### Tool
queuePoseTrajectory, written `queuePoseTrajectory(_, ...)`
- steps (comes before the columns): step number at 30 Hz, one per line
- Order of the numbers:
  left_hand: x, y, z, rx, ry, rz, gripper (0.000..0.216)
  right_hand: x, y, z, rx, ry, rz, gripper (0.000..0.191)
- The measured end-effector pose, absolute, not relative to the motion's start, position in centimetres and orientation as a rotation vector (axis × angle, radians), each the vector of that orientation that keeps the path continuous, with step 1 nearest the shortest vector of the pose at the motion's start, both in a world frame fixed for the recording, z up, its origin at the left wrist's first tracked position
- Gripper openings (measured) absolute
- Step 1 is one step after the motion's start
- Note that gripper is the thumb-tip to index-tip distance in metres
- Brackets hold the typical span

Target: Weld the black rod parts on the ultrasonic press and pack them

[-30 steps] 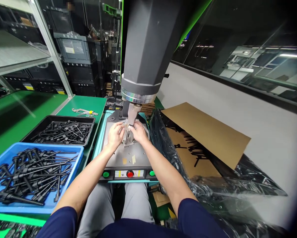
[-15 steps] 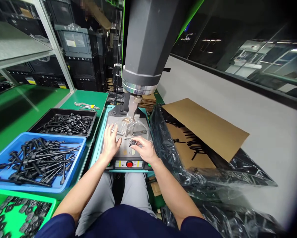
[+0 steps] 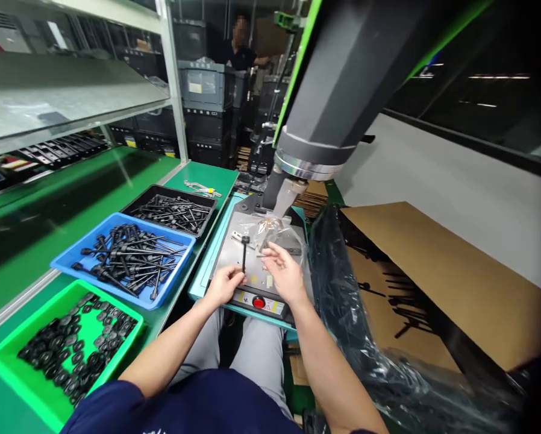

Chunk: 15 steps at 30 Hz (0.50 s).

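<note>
Green bin (image 3: 130, 337) at far left, near the counter's (image 3: 8, 361) near end, its right corner close to the counter's right edge; small black pieces with holes (image 3: 65, 378) lie loose in it. Just beyond, blue tray (image 3: 62, 263) heaped with black rods, many pointing right. Beyond that, black tray (image 3: 128, 209) of similar rods. Pliers (image 3: 202, 188) with a yellow mark lie near the counter's far right corner.

Left hand (image 3: 225, 286) over the near left part of a metal machine plate (image 3: 234, 252): fingers closed, pinching the near end of a black knob-headed rod (image 3: 244, 256). Rod's long axis runs near to far, almost straight away from the person, the knob at the far end. Whether it tips up off the plate, cannot tell.

Red button (image 3: 258, 302) on the plate's near edge panel. Clear film (image 3: 293, 237) around the machine's metal tip (image 3: 286, 198). Right hand (image 3: 288, 276) over the plate's right half, fingers parted and loosely curled, just beside the film, apart from the rod.

At right, cardboard sheet (image 3: 455, 265) leaning over a carton with black plastic lining (image 3: 343, 289); dark parts show inside.
</note>
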<state>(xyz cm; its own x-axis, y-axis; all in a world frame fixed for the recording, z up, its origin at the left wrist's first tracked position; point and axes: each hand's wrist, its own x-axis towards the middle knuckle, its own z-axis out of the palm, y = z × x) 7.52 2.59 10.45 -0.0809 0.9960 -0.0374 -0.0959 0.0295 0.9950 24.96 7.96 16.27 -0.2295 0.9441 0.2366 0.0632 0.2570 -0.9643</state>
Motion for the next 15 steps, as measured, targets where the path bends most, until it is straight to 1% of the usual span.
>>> queuePoseTrajectory(3,4.7,5.0,11.0,0.709,1.315,1.586,0.028,26.1,7.7,15.5,-1.011,-1.541,1.194,0.055)
queuePoseTrajectory(6,0.8,8.7,12.6,0.531,1.412,1.767,0.028,27.5,6.9,15.0,-1.039,-1.533,1.231,0.055)
queuePoseTrajectory(9,-2.0,11.9,14.2,0.433,1.479,1.810,0.029,28.6,5.9,14.9,-1.065,-1.525,1.213,0.055)
queuePoseTrajectory(11,-2.2,12.5,14.8,0.401,1.501,1.790,0.037,29.5,5.3,15.1,-1.106,-1.526,1.203,0.054)
queuePoseTrajectory(13,-1.2,11.5,15.1,0.410,1.493,1.751,0.045,30.9,4.6,15.4,-1.172,-1.520,1.201,0.054)
queuePoseTrajectory(15,0.1,8.6,15.3,0.493,1.470,1.679,0.047,33.3,3.5,15.5,-1.265,-1.506,1.205,0.055)
